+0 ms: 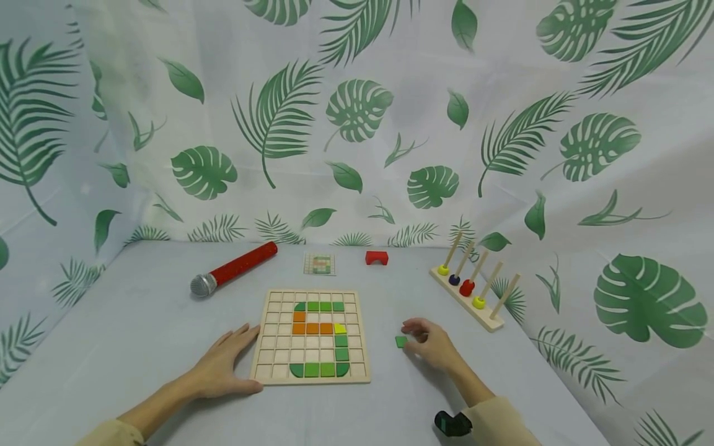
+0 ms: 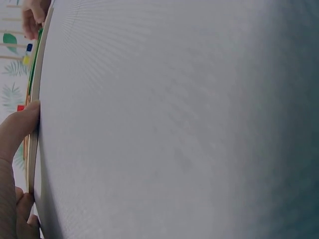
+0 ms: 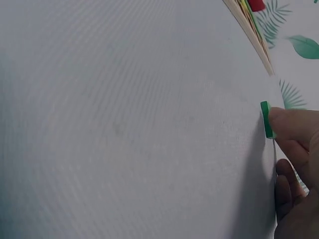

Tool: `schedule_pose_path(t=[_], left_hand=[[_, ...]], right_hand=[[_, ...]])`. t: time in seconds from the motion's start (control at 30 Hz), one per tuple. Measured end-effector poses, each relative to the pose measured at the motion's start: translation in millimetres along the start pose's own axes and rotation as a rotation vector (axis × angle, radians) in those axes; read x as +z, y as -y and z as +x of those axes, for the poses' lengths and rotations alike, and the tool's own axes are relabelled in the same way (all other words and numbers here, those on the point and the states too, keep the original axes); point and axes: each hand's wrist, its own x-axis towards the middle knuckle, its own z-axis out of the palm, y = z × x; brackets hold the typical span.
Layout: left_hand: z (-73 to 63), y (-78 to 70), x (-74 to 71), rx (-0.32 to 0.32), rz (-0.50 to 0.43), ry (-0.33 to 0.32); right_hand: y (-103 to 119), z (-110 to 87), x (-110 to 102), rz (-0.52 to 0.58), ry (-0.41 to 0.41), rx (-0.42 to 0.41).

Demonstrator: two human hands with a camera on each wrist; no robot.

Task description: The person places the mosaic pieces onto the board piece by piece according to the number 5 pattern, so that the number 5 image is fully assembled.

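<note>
A square wooden grid board (image 1: 311, 381) lies on the table with green, orange and yellow tiles set in some of its cells, forming a shape like an S. My left hand (image 1: 225, 365) rests at its left side, fingers spread, the thumb at the near left corner; in the left wrist view the thumb (image 2: 22, 124) touches the board's edge. To the right of the board, my right hand (image 1: 432, 345) pinches a small green tile (image 1: 401, 341) close over the table. The right wrist view shows the thumb against this green tile (image 3: 266, 120), other fingers curled behind.
Behind the board lie a red microphone (image 1: 240, 265), a small pattern card (image 1: 320, 264) and a red arch block (image 1: 376, 257). A wooden peg stand (image 1: 468, 301) with coloured beads stands at the right. A black object (image 1: 453, 424) is by the right sleeve. Leaf-print cloth hangs behind.
</note>
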Motion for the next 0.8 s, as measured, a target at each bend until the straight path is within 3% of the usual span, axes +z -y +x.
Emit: schedule_pose_path(t=[0.13,0.57,0.8], left_hand=[[0.4,0.1,-0.1,-0.003,0.003,-0.001],[-0.1,2.9,4.3,0.013,0.011,-0.005],[-0.3,1.8,2.3,0.013,0.015,-0.019]], right_hand=[[1.4,0.5,2.5,-0.015,0.015,0.002],[-4.4,-1.4,11.3,-0.073,-0.103,0.048],[12.2,6.4,15.1,-0.039,-0.126,0.028]])
